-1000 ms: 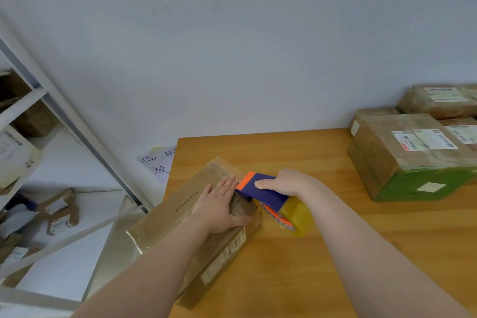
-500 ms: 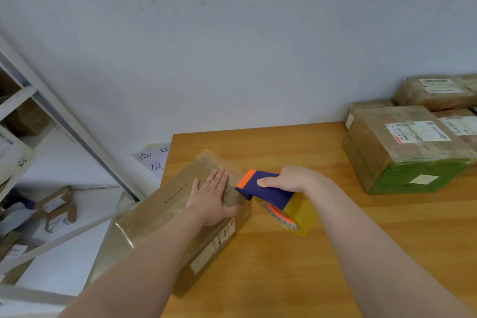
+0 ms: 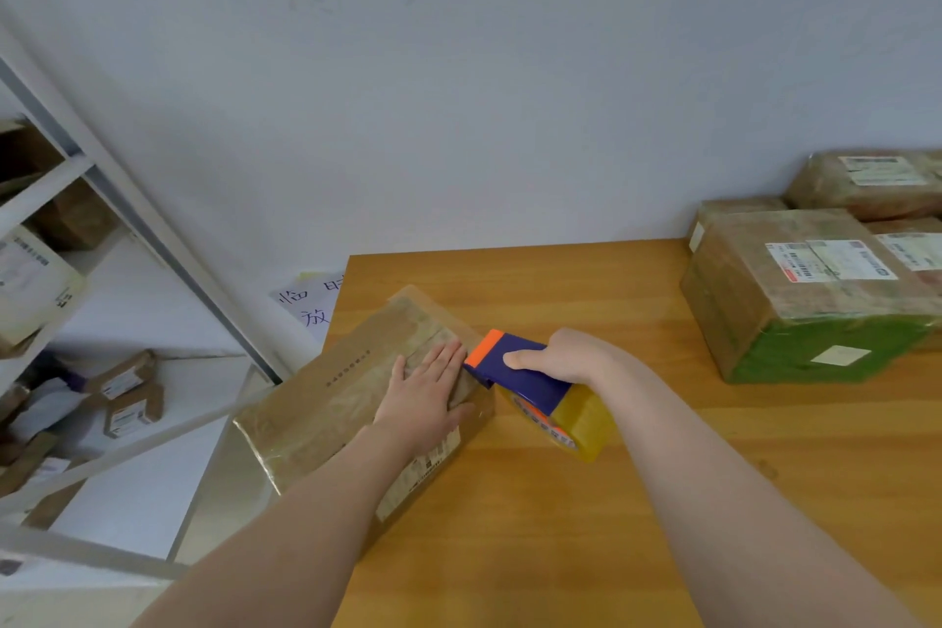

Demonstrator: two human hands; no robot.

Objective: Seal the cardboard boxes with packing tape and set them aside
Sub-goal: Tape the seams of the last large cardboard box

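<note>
Two hands sit nearest me on the tabletop (image 3: 662, 484). My left hand (image 3: 425, 398) lies flat on the cardboard box (image 3: 326, 398), fingers straight and close together, thumb held out. That box rests at the tabletop's left edge, its left end hanging past it. My right hand (image 3: 566, 357) curls its fingers round the blue tape dispenser (image 3: 515, 372), whose orange tip meets the box's right edge. Farther right, taped boxes (image 3: 805, 291) stand stacked by the wall (image 3: 509, 92).
</note>
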